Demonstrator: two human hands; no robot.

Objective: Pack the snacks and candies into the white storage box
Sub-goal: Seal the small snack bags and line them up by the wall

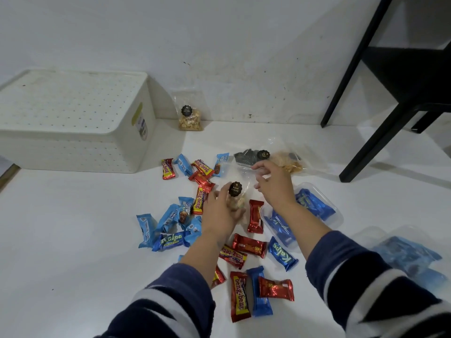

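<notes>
The white storage box [73,123] sits at the back left with its perforated lid on. Several red and blue wrapped candy bars [244,250] lie scattered on the white floor. My left hand [219,213] grips the lower end of a clear biscuit bag with a black round label [235,189]. My right hand [273,184] touches the bag's upper plastic edge, fingers spread. Behind it lie a clear bag of dark round cookies [246,156] and a bag of yellow crackers [288,163]. A nut bag [190,118] stands against the wall.
A clear tub of blue snack packs [314,203] lies right of my right arm. More blue packs in clear wrap [405,254] lie at the far right. Black furniture legs [380,128] stand at the back right. The wall runs just behind the box.
</notes>
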